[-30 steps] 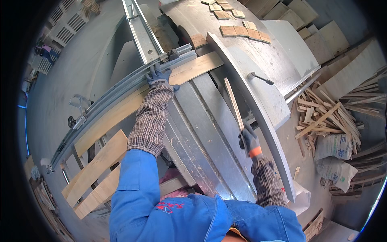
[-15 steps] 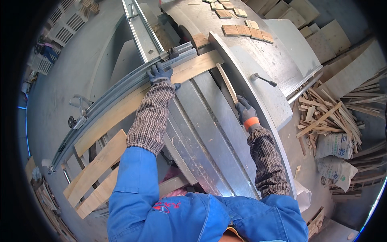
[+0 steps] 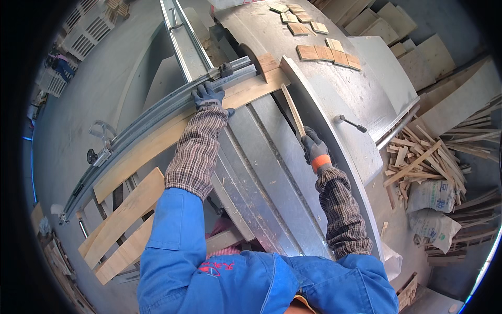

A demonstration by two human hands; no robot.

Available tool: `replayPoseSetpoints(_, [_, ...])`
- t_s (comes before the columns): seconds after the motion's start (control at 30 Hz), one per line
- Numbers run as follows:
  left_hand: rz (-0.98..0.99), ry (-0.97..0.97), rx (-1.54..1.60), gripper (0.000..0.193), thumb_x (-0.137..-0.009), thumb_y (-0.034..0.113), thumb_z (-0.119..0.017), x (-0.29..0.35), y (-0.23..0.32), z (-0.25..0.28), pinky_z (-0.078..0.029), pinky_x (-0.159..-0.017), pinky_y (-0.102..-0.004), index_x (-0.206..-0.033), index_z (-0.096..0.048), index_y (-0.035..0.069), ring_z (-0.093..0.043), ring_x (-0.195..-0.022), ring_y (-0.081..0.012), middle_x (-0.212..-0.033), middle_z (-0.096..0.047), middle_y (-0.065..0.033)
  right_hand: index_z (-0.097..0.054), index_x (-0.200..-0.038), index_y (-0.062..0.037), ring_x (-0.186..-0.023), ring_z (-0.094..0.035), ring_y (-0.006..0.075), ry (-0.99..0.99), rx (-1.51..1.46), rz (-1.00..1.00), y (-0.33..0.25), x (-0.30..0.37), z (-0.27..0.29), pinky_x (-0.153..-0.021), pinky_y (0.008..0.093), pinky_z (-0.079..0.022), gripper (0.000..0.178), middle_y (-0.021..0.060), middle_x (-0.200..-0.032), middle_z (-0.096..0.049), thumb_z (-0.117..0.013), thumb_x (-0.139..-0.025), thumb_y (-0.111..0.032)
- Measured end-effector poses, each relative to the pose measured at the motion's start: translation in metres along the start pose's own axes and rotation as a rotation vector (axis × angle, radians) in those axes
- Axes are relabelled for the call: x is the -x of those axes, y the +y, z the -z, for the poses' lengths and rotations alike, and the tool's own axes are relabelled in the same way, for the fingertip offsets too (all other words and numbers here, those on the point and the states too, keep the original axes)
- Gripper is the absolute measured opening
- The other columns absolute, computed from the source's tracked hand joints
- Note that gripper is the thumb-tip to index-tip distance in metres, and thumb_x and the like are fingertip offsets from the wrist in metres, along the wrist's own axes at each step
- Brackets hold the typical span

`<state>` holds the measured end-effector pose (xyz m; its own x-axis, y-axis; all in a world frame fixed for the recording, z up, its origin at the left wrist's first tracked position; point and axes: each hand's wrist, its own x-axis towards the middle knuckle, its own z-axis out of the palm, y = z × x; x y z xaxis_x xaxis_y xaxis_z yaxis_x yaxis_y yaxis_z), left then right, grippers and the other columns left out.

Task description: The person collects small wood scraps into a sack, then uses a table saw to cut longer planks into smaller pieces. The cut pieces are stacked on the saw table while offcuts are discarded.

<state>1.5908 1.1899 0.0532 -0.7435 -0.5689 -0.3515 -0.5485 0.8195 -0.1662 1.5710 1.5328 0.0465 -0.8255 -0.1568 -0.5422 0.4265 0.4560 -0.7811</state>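
A long pale wooden board [image 3: 244, 94] lies along the metal fence [image 3: 172, 114] of a sliding-table saw. My gloved left hand [image 3: 208, 96] grips the board against this fence, fingers over the far side and thumb on the near edge. The round saw blade [image 3: 252, 54] stands at the board's right part, its near edge meeting the board. Just right of the blade sits a small wooden block [image 3: 269, 65]. In my gloved right hand [image 3: 315, 145] is a thin wooden stick [image 3: 293, 109], closed in the fingers. The stick's tip points at the board's right end.
Several small cut blocks [image 3: 324, 53] lie on the table beyond the long metal guide [image 3: 319, 110]. A black-handled lever [image 3: 351, 123] sticks up there. More boards [image 3: 125, 214] rest at left. Scrap strips [image 3: 426, 157] and white sacks [image 3: 431, 196] occupy the floor at right.
The sliding table, with board and left hand, has moved forward slightly relative to the saw, bringing the board against the blade. The right hand with the stick has shifted a little left.
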Motion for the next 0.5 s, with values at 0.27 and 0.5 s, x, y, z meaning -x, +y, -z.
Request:
replayPoseSetpoints(0.27, [-0.005, 0.072, 0.001, 0.084, -0.072, 0.065, -0.076, -0.013, -0.006, -0.007, -0.013, -0.118, -0.0599, -0.144, -0.049, 0.032, -0.019, -0.144, -0.0372, -0.157, -0.022, -0.0144, -0.062, -0.138, -0.0259, -0.047, -0.043, 0.0106, 0.004, -0.073, 0.109, 0.004, -0.038, -0.017, -0.046, 0.0291, -0.039, 0.047, -0.0010, -0.069, -0.058, -0.065, -0.091, -0.027])
replayPoseSetpoints(0.5, [0.043, -0.023, 0.010, 0.093, -0.071, 0.069, -0.074, -0.023, -0.005, -0.004, -0.007, -0.123, -0.0549, -0.152, -0.040, 0.036, -0.009, -0.154, -0.0338, -0.168, -0.009, -0.0113, -0.053, -0.145, -0.0217, -0.052, -0.046, 0.0102, -0.072, -0.209, 0.042, 0.029, -0.041, -0.021, -0.047, 0.0277, -0.040, 0.050, -0.0017, -0.074, -0.051, -0.057, -0.095, -0.028])
